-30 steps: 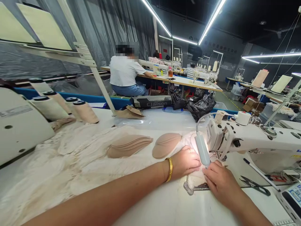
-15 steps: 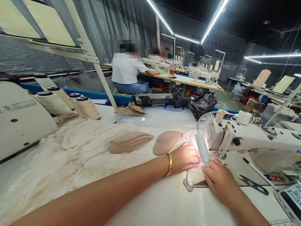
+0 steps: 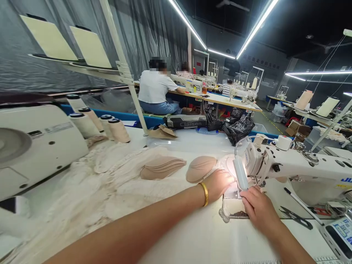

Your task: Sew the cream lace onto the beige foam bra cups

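Note:
My left hand (image 3: 220, 184), wearing a gold bangle (image 3: 204, 194), is closed with its fingers on pale lacy fabric (image 3: 228, 164) beside the needle area of a white sewing machine (image 3: 305, 161). The slim work lamp (image 3: 241, 174) lights that spot and partly covers it. My right hand (image 3: 257, 206) is at the front of the needle area, fingers bent and thumb close to them; what they hold is hidden. Between the hands, part of the metal plate (image 3: 234, 194) shows. Two stacks of beige moulded cups, a left stack (image 3: 163, 167) and a right stack (image 3: 201, 168), lie left of the machine.
Pale lace fabric (image 3: 82, 194) spreads over the left tabletop. Thread cones (image 3: 118, 131) stand behind it, beside another machine (image 3: 35, 146). Thread snips (image 3: 296, 217), a pen (image 3: 304, 206) and a control panel (image 3: 339, 233) are at right. A co-worker (image 3: 156, 90) sits farther back.
The view has shifted, so the scene sits farther right and slightly lower. More of the metal plate shows between my hands, where pale fabric lay before. Both hands remain by the needle area.

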The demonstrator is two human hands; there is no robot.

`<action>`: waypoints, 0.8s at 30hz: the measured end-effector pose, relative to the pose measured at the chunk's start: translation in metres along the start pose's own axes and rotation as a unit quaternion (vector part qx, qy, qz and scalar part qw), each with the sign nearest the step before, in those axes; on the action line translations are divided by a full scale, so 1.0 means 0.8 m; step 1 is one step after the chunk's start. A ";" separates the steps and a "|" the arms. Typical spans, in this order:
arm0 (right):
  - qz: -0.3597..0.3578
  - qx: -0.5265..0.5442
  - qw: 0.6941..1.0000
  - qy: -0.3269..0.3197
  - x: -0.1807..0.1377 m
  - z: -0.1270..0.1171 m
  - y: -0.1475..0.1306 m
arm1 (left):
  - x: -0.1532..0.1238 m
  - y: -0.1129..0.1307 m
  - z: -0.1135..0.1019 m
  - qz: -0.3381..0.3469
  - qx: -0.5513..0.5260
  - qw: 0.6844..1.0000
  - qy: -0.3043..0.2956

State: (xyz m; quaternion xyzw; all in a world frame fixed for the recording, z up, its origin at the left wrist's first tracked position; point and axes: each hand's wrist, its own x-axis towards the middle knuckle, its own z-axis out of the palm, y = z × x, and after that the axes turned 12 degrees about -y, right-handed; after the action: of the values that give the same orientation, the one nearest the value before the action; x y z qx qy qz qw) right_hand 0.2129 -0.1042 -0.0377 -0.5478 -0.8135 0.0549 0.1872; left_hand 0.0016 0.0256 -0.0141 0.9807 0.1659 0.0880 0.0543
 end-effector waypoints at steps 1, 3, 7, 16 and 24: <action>0.018 0.042 0.999 -0.001 0.000 -0.001 -0.004 | -0.004 0.004 -0.001 -0.009 -0.006 1.000 0.004; 0.067 0.166 0.984 -0.017 0.001 -0.005 -0.017 | -0.018 0.017 -0.003 -0.012 -0.021 1.000 0.012; 0.138 0.484 0.862 -0.061 0.007 -0.012 -0.058 | -0.065 0.045 -0.003 0.019 -0.111 0.993 0.045; 0.160 0.693 0.685 0.161 0.010 0.001 -0.128 | -0.188 0.058 -0.019 -0.205 -0.213 0.928 0.228; 0.154 0.668 0.698 0.208 -0.031 0.036 -0.170 | -0.149 0.177 -0.004 -0.212 -0.888 0.385 0.130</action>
State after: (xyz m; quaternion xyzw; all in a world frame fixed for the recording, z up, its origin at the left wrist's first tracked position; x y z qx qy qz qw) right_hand 0.0924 -0.1772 -0.0309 -0.3937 -0.4078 0.4966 0.6573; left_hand -0.0654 -0.1474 -0.0099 0.2830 0.2011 0.2977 0.8893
